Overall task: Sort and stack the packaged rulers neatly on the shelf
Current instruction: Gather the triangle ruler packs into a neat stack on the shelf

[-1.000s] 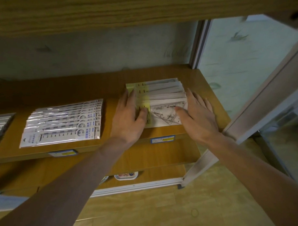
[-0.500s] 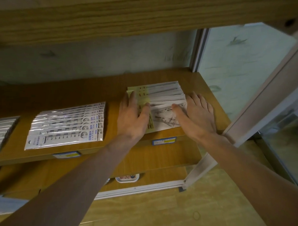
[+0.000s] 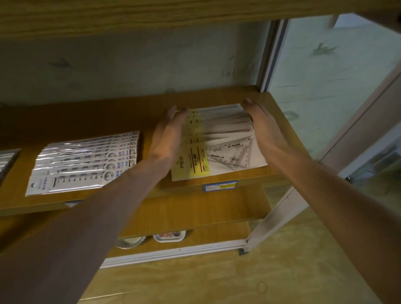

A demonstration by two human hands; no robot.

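Left hand (image 3: 167, 139) stands on edge with straight fingers set against the left side of a fanned stack of clear-packaged set squares with yellow header cards (image 3: 220, 143); whether the palm touches the packets along its whole length cannot be told. Right hand (image 3: 263, 126) mirrors it, fingers straight and together, laid along the right side of the same stack, fingertips reaching the rear packets. Neither hand curls round anything; the stack lies between the two flat palms.

The stack rests on the right end of the brown wooden shelf (image 3: 239, 176), its packets overlapping in steps toward the back, the front packet showing a transparent triangle printed "SET SQUARE". A blue and yellow price label (image 3: 220, 186) is fixed to the shelf's front edge just below this stack.

Well apart to the left on the same shelf lies a fanned stack of white-packaged straight rulers with printed numerals (image 3: 83, 161), also stepped toward the back. A third stack of pale packets (image 3: 0, 165) is cut off at the left edge of the view. Below, on a lower shelf, sits a small white dish-shaped item (image 3: 169, 236), partly hidden.
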